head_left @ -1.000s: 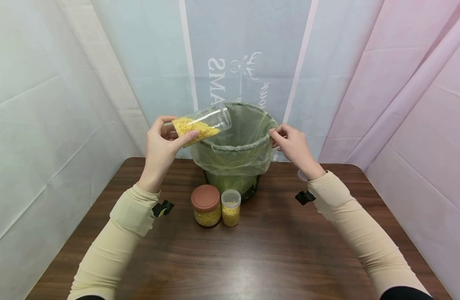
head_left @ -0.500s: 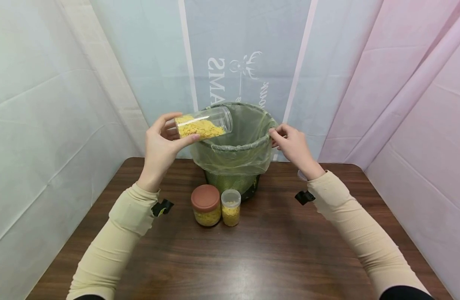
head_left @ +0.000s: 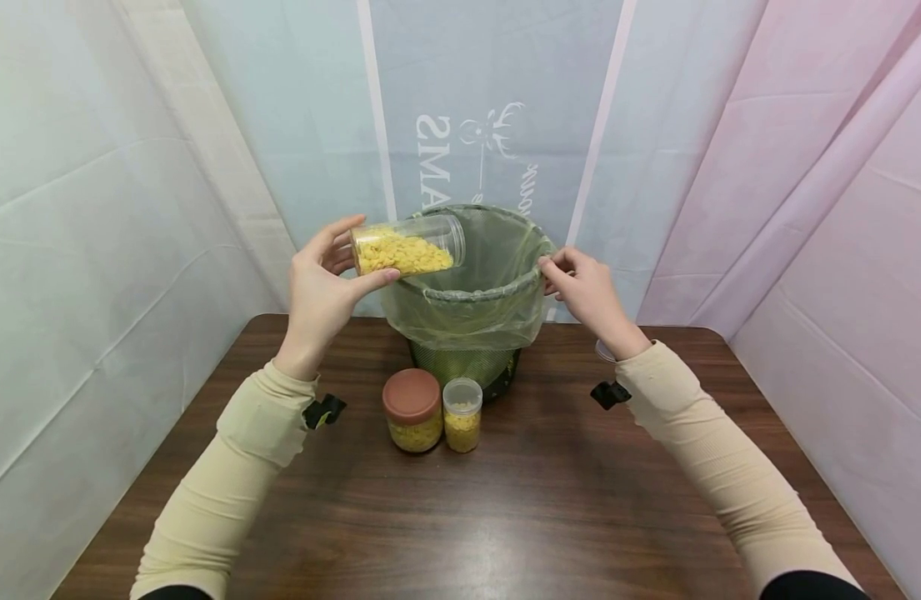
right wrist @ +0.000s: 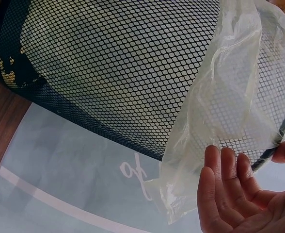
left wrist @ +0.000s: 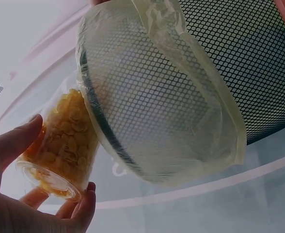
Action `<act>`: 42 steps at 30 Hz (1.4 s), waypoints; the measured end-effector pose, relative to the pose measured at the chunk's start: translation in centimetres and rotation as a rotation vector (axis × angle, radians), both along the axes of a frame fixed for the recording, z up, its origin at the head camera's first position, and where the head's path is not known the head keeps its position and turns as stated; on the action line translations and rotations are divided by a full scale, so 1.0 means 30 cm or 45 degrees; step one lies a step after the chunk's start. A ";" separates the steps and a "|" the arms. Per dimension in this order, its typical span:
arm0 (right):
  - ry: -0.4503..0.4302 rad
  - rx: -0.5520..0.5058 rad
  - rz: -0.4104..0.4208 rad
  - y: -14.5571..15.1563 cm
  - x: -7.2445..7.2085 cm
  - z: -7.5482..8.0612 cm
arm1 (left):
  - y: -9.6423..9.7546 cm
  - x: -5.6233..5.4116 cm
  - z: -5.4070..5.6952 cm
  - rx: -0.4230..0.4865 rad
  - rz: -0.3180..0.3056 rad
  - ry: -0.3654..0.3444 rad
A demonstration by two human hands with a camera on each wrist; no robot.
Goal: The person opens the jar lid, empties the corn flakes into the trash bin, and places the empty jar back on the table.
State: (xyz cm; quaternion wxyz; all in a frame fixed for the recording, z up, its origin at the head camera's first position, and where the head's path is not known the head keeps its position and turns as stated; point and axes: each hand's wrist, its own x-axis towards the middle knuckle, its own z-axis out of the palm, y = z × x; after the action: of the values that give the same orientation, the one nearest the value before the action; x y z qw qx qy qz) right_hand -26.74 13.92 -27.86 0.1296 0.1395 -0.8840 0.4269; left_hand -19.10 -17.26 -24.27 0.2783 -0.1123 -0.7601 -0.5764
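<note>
My left hand (head_left: 325,279) grips a clear jar (head_left: 407,245) of yellow flakes (left wrist: 67,133) around its base. The jar lies almost level, its open mouth over the left side of the waste bin (head_left: 463,367). Inside, flakes spread along the lower wall up close to the mouth. Yellowish bin liner (head_left: 468,321) is folded over the rim of the black mesh bin. On the right side of the rim, my right hand (head_left: 580,287) pinches rim and liner. Its thumb sits on the rim in the right wrist view, the other fingers (right wrist: 229,179) along the outside.
In front of the bin stand a jar with a red-brown lid (head_left: 412,397) and a smaller clear-lidded jar (head_left: 463,415), both holding yellow pieces. A clear round lid (head_left: 605,350) shows partly behind my right wrist. Fabric (head_left: 340,100) hangs behind the dark wooden table (head_left: 565,500).
My left hand has tipped the jar from mouth-up to nearly level, and the flakes have slid from its base toward the mouth. The right hand stays in place on the rim.
</note>
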 end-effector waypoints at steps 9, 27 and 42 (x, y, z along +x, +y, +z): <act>-0.006 0.001 0.002 0.001 0.001 0.000 | 0.029 0.051 0.050 -0.037 0.002 0.037; -0.007 -0.007 0.002 -0.001 0.004 0.000 | 0.032 0.058 0.072 -0.087 0.021 0.069; 0.003 -0.011 -0.002 -0.001 0.003 0.000 | 0.027 0.049 0.078 -0.102 0.055 0.070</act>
State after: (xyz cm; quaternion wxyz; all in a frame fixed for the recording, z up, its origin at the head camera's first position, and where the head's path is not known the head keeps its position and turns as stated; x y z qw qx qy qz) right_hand -26.66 13.90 -27.87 0.1316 0.1387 -0.8821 0.4306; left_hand -17.62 -16.45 -21.92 0.3068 -0.1229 -0.7769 -0.5359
